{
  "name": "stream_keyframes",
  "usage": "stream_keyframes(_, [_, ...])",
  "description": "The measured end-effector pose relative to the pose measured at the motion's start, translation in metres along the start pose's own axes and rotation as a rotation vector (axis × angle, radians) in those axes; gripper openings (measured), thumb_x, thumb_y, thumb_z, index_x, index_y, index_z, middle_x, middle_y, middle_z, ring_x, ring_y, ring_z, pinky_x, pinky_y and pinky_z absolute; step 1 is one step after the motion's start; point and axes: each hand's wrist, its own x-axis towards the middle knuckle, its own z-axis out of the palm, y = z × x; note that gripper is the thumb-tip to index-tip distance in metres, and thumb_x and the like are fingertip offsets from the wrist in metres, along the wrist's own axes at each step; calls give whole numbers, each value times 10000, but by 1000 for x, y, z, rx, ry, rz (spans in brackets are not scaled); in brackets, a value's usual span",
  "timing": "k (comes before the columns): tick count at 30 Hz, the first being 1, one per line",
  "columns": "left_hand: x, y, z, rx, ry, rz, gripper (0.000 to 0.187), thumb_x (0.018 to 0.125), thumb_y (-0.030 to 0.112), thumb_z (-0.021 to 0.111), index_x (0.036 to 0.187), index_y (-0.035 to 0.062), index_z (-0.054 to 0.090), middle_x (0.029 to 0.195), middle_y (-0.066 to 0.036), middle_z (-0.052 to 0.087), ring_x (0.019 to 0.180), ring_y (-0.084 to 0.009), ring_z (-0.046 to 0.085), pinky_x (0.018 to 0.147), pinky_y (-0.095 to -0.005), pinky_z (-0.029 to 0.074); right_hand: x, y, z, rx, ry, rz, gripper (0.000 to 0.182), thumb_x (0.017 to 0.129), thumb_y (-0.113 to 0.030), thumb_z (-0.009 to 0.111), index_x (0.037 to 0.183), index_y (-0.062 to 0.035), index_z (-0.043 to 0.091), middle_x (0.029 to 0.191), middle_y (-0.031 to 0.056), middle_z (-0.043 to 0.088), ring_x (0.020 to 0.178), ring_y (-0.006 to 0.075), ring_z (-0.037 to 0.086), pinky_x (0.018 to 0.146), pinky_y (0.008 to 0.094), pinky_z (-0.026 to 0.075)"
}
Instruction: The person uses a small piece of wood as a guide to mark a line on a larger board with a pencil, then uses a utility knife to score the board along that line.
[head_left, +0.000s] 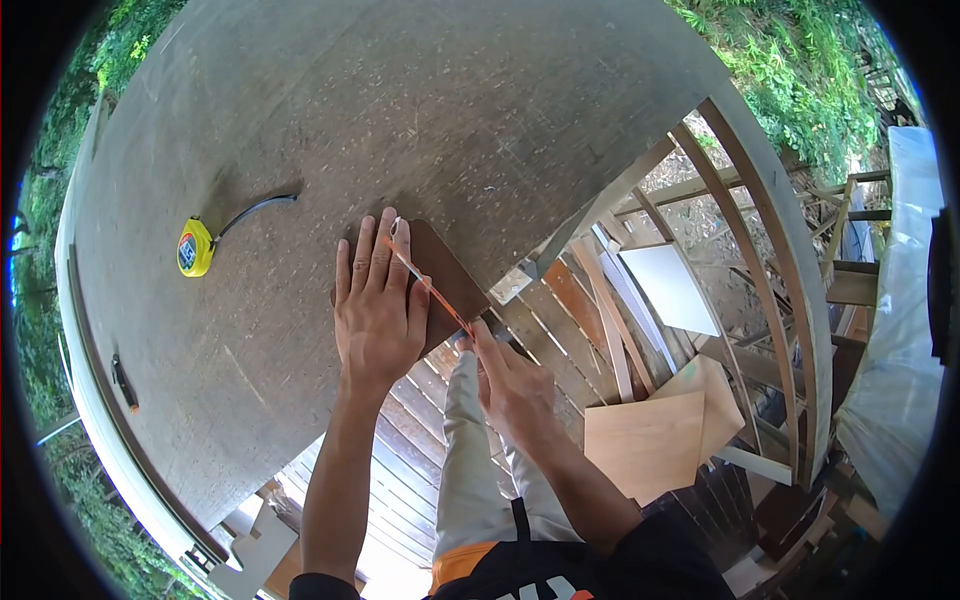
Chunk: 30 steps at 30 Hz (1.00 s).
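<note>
Your left hand (380,325) lies flat, fingers extended, on the brown board (450,262), centre frame. Thin orange tool (445,303) sits over it, long axis pointing upper left, tip by your left index finger; your right hand (512,385) clamps its lower-right end, grip closed.

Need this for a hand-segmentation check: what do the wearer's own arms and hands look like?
Left grip and right grip: bare human hands, no gloves. Nothing worn on either wrist or forearm, no cables visible. The left sleeve and right sleeve are black, plain where they show, and leave the forearms uncovered.
</note>
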Motion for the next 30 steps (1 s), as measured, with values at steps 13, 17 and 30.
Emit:
stream_keyframes(13, [0, 0, 4, 6, 9, -11, 598, 971, 246, 477, 1502, -10, 375, 1601, -153, 327, 1486, -349, 289, 1218, -532, 181, -1, 3, 4, 73, 3, 41, 414, 871, -14, 643, 1277, -40, 569, 774, 96, 622, 598, 219, 657, 469, 329, 488])
stream_keyframes(17, [0, -2, 5, 27, 12, -30, 586, 989, 237, 449, 1498, -37, 359, 1600, -166, 323, 1494, -334, 277, 1223, -517, 174, 1, 0, -1, 124, -27, 82, 350, 881, -1, 645, 1224, -43, 588, 844, 133, 694, 675, 258, 699, 527, 340, 538])
stream_keyframes(30, [0, 0, 6, 27, 17, -43, 551, 1040, 270, 367, 1511, -15, 351, 1602, -163, 321, 1496, -318, 277, 1227, -490, 166, -82, 24, -10, 163, 63, 35, 406, 879, 13, 651, 1282, 5, 600, 931, 135, 721, 708, 235, 714, 555, 334, 550])
